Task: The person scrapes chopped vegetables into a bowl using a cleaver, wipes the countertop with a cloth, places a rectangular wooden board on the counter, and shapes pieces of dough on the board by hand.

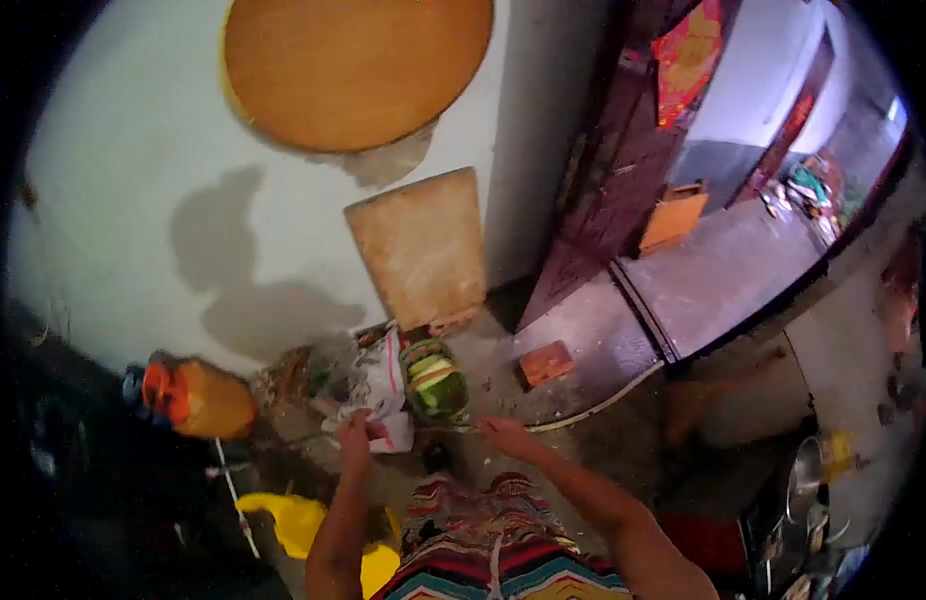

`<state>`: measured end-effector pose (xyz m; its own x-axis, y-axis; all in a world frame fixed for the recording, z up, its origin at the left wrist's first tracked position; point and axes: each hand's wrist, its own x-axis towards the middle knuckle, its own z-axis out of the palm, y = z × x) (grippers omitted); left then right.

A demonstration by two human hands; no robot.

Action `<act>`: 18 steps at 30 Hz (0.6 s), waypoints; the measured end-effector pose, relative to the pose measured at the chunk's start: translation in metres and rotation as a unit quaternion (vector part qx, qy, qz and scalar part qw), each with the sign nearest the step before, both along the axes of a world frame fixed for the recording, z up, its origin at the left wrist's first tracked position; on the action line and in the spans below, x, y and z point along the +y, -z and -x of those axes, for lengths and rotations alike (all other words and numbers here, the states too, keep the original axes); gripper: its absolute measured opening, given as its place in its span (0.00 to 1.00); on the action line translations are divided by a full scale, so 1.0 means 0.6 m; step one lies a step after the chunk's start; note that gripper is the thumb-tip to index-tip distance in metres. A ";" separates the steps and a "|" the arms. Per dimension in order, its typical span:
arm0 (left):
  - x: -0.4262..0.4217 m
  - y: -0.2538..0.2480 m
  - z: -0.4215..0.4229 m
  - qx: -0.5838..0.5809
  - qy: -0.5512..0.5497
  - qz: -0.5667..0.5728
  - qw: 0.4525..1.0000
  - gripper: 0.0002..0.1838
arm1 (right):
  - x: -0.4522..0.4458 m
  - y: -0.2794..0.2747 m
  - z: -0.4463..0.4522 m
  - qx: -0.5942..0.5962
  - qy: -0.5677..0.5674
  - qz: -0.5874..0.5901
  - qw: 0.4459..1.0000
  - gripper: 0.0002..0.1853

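Observation:
My left hand is closed at the edge of a white plastic bag with pinkish parts, low in front of me. Behind it, more whitish plastic with a red stripe lies against the wall. My right hand hangs out to the right, its fingers drawn together; anything in them is too small to make out. Between and beyond my hands, a green basket on the floor contains long pale-green and green pieces, perhaps vegetables. My right hand is apart from this basket.
A wooden board leans on the wall below a round wooden top. An orange gas cylinder stands left; a yellow plastic item is near my left arm. A red brick lies by the open door. Metal pans are right.

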<state>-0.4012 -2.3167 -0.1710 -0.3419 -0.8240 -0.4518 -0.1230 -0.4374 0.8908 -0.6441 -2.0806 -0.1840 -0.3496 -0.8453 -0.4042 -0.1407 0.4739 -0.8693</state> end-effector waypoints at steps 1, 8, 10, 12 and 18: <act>-0.056 0.004 0.024 -0.024 0.039 0.006 0.999 0.11 | -0.035 -0.006 0.010 0.009 0.006 0.010 1.000 0.18; -0.339 -0.019 0.219 -0.011 0.044 0.152 0.987 0.18 | -0.225 -0.039 0.178 -0.049 0.119 0.149 0.980 0.20; -0.413 0.003 0.251 -0.012 0.046 0.176 0.983 0.22 | -0.276 0.060 0.249 0.023 0.116 0.304 0.945 0.20; -0.480 0.022 0.283 0.001 0.054 0.210 0.976 0.26 | -0.324 0.066 0.311 0.046 0.131 0.244 0.960 0.20; -0.612 0.038 0.417 -0.026 -0.069 0.099 0.992 0.28 | -0.426 -0.114 0.491 -0.057 0.232 0.053 0.969 0.25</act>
